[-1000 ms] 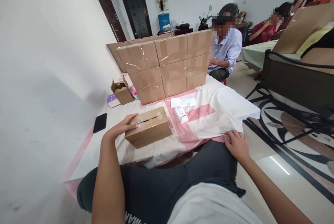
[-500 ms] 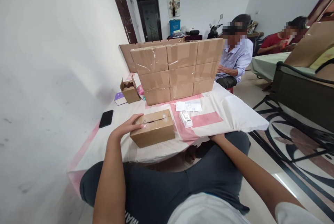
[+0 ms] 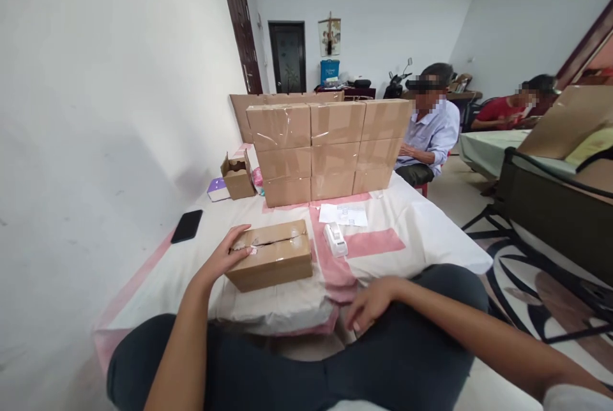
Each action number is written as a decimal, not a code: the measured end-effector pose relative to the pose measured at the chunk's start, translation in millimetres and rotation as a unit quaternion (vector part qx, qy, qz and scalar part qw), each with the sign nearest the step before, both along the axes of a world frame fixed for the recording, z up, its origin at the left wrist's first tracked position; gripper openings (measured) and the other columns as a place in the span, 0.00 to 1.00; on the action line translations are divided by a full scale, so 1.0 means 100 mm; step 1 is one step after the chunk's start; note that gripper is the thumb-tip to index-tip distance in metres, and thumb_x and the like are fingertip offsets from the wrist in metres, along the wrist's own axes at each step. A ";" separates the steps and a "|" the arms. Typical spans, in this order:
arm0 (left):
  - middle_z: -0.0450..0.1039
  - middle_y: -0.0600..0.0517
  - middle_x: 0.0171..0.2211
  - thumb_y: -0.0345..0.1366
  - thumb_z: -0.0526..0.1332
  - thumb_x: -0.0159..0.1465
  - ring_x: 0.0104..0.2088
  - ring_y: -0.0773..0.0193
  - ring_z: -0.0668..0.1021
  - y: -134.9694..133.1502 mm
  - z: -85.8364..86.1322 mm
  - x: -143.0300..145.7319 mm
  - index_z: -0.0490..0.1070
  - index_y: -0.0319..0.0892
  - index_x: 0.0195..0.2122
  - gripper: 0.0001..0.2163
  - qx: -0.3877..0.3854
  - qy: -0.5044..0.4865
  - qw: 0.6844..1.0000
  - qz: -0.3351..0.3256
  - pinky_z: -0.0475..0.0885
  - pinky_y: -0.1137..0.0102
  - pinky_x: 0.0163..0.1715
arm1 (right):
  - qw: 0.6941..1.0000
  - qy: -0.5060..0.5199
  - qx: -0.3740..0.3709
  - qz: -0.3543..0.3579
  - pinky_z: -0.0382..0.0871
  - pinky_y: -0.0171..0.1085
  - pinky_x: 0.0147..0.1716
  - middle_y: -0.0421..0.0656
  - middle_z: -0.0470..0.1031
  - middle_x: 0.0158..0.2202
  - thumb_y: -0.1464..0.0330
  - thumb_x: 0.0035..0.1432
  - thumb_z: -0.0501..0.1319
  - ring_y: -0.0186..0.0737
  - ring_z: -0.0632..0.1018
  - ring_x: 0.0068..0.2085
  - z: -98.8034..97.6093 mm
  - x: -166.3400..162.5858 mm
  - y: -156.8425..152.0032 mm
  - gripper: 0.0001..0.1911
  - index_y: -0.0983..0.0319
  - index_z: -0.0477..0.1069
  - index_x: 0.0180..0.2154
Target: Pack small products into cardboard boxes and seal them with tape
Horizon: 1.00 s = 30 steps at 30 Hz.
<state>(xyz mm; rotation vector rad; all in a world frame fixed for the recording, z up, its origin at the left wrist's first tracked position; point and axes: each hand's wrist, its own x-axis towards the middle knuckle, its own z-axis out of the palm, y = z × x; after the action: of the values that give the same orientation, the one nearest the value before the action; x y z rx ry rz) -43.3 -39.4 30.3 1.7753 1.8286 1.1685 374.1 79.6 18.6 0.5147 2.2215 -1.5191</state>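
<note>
A closed brown cardboard box [image 3: 275,264] lies on the near part of the table, with a torn seam and clear tape on its top. My left hand [image 3: 230,254] rests on its left end, open, the thumb and fingers spread over the top. Over my right thigh, just off the table's front edge, hangs my right hand [image 3: 373,302]. Its fingers are loosely bent and apart, and nothing shows in them. To the right of the box stands a small white tape dispenser [image 3: 336,240]. Behind that lies a white printed sheet of paper [image 3: 343,214].
A wall of stacked, taped cardboard boxes [image 3: 330,150] stands behind. Further left are a black phone [image 3: 186,226], an opened carton [image 3: 238,178] and a purple-white pack [image 3: 219,190]. A person in a light shirt [image 3: 433,130] sits beyond the stack; another person in red [image 3: 502,111] sits farther right.
My right hand has come from under the table edge up and left into view above my thigh. My left hand stays on the box. The camera view has tilted upward.
</note>
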 end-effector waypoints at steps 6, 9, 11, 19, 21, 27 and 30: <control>0.66 0.46 0.62 0.50 0.64 0.60 0.64 0.48 0.69 -0.08 0.05 0.06 0.68 0.48 0.58 0.25 -0.003 0.048 0.998 0.036 0.64 0.52 0.64 | 0.898 0.169 0.230 -0.335 0.73 0.43 0.47 0.51 0.80 0.44 0.58 0.67 0.52 0.45 0.81 0.45 0.45 -0.12 1.27 0.20 0.63 0.74 0.49; 0.68 0.44 0.59 0.46 0.62 0.62 0.61 0.48 0.71 -0.17 0.16 0.12 0.68 0.46 0.56 0.22 0.087 0.144 0.981 0.096 0.68 0.50 0.60 | 0.811 0.127 0.309 -0.480 0.66 0.53 0.54 0.61 0.74 0.52 0.59 0.62 0.58 0.58 0.74 0.55 0.05 -0.06 1.63 0.23 0.68 0.69 0.52; 0.71 0.42 0.53 0.44 0.60 0.62 0.56 0.47 0.74 -0.21 0.24 0.19 0.70 0.44 0.51 0.17 0.230 0.188 0.942 0.154 0.70 0.49 0.55 | 0.780 0.088 0.341 -0.517 0.60 0.59 0.57 0.65 0.70 0.53 0.56 0.58 0.63 0.67 0.68 0.58 -0.28 -0.02 1.68 0.29 0.70 0.67 0.53; 0.71 0.50 0.31 0.34 0.59 0.60 0.31 0.58 0.75 0.14 0.10 1.39 0.71 0.44 0.35 0.04 0.464 0.268 0.841 0.079 0.71 0.61 0.33 | 0.722 -0.056 0.482 -0.494 0.61 0.54 0.51 0.65 0.71 0.50 0.48 0.56 0.64 0.66 0.69 0.53 -0.61 -0.20 1.68 0.37 0.74 0.66 0.50; 0.73 0.50 0.32 0.30 0.58 0.59 0.32 0.59 0.76 0.31 -0.09 1.88 0.71 0.45 0.35 0.05 0.402 0.257 0.879 -0.019 0.71 0.61 0.34 | 0.730 -0.047 0.475 -0.489 0.61 0.52 0.51 0.63 0.71 0.51 0.54 0.58 0.64 0.63 0.69 0.53 -0.58 -0.22 1.66 0.31 0.73 0.65 0.51; 0.77 0.51 0.32 0.30 0.60 0.58 0.33 0.62 0.77 0.82 -0.54 2.83 0.72 0.46 0.36 0.06 0.300 0.253 0.900 -0.190 0.69 0.63 0.35 | 0.740 0.082 0.354 -0.566 0.62 0.54 0.53 0.60 0.74 0.47 0.79 0.53 0.60 0.61 0.72 0.52 -0.63 -0.12 1.68 0.21 0.69 0.66 0.50; 0.78 0.49 0.36 0.31 0.60 0.61 0.37 0.59 0.78 1.09 -0.51 2.95 0.74 0.47 0.36 0.05 0.215 0.251 0.929 -0.165 0.69 0.61 0.40 | 0.736 0.159 0.303 -0.584 0.67 0.49 0.51 0.57 0.75 0.47 0.80 0.50 0.58 0.58 0.75 0.50 -0.59 -0.02 1.80 0.26 0.67 0.66 0.53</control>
<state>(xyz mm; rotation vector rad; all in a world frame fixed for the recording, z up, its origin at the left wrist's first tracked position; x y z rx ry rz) 251.9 69.4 -21.1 2.7194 1.4758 1.1050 372.2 259.1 -40.1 2.3670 2.7815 -1.2579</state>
